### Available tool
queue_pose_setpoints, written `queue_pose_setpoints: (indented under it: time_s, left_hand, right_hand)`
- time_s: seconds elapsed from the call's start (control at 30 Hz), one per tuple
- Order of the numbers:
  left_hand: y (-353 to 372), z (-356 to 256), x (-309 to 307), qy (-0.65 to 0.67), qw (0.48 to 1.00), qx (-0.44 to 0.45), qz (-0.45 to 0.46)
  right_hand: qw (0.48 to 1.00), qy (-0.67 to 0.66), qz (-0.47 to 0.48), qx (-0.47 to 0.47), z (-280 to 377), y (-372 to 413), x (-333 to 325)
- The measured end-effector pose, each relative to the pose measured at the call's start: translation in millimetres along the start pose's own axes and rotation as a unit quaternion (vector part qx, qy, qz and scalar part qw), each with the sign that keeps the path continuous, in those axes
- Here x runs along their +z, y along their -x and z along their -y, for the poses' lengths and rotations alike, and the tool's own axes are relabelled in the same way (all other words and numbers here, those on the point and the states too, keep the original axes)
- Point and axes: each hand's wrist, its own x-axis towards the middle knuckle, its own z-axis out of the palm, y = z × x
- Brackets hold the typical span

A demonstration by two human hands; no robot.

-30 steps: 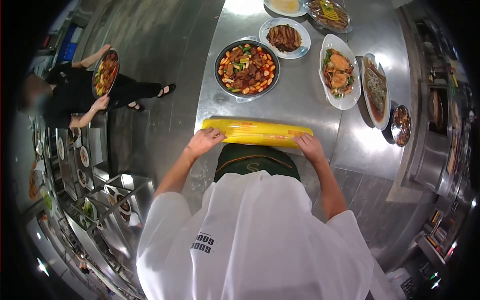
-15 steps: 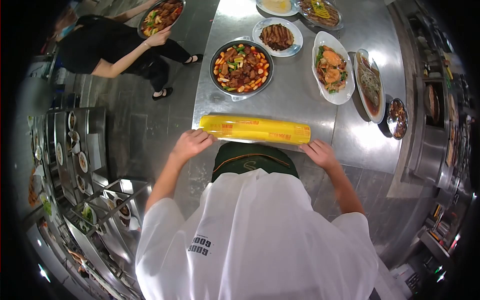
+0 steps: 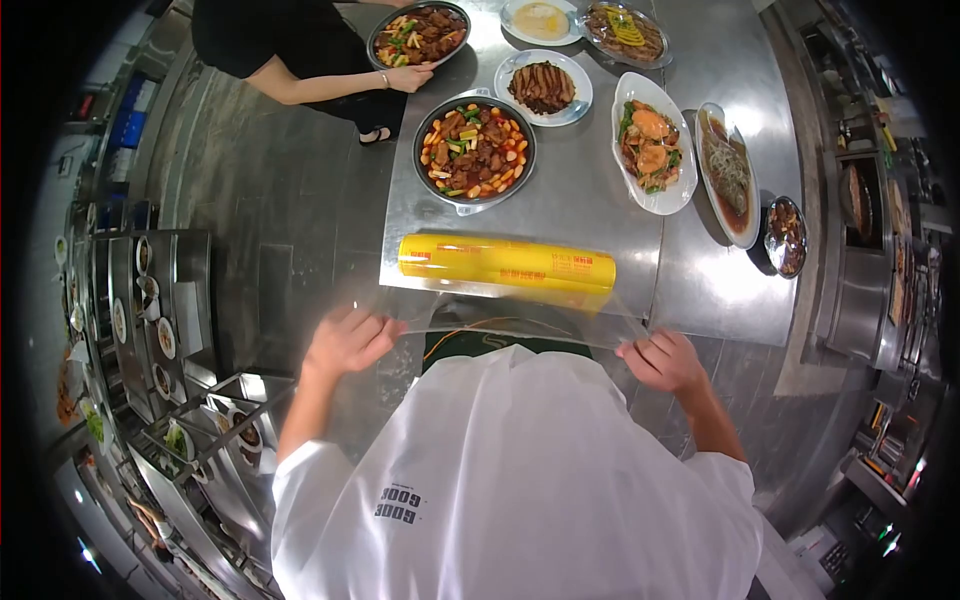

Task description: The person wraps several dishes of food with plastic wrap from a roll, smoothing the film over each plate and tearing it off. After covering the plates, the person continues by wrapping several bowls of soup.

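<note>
A yellow roll of plastic wrap (image 3: 507, 263) lies along the near edge of the steel table (image 3: 580, 190). From it a clear sheet of film (image 3: 520, 322) stretches toward my body. My left hand (image 3: 352, 340) is closed on the film's left corner, off the table's edge. The right corner is pinched in my right hand (image 3: 660, 360). Just beyond the roll sits a round bowl of meat and beans in red sauce (image 3: 475, 150), uncovered as far as I can see.
Behind the bowl is a plate of sliced meat (image 3: 541, 87). An oval shrimp dish (image 3: 653, 145), a fish platter (image 3: 728, 175) and a small bowl (image 3: 786, 237) stand at the right. A co-worker (image 3: 290, 50) holds another bowl (image 3: 419, 36) at the table's far left. Shelves with plates (image 3: 180, 330) stand left.
Both my hands have moved back toward my body and slightly apart, drawing film off the roll. The co-worker has come closer to the table, bringing the bowl over its far left corner.
</note>
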Motion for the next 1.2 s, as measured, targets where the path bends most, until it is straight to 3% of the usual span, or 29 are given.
queue_pose_setpoints:
  time_s: [0.13, 0.2, 0.67, 0.83, 0.9, 1.03, 1.13, 1.2]
  left_hand:
    - [-11, -4, -32, 0.002, 1.000, -0.007, -0.005]
    - [-16, -3, -45, 0.005, 1.000, -0.008, -0.010]
    - [-29, -8, -124, -0.031, 0.997, -0.053, -0.053]
    - [-37, 23, -111, 0.030, 0.991, -0.114, -0.067]
    - [-44, 43, -99, 0.033, 0.985, -0.154, -0.068]
    - [-70, 99, -62, 0.060, 0.964, -0.237, -0.105]
    - [-79, 130, -33, 0.131, 0.944, -0.264, -0.148]
    - [-96, 137, -23, 0.071, 0.948, -0.224, -0.215]
  right_hand:
    - [1.000, -0.002, -0.022, -0.001, -1, -9, -23]
    - [0.996, -0.002, -0.092, -0.020, -4, -13, -30]
    - [0.996, -0.080, -0.039, -0.008, -18, -71, -98]
    - [0.987, -0.146, -0.048, 0.043, -57, -89, -74]
    - [0.978, -0.151, -0.027, 0.144, -71, -102, -62]
    - [0.962, -0.155, -0.039, 0.220, -100, -142, -34]
    - [0.957, -0.123, -0.042, 0.258, -108, -167, -23]
    - [0.965, -0.018, -0.079, 0.250, -107, -185, -19]
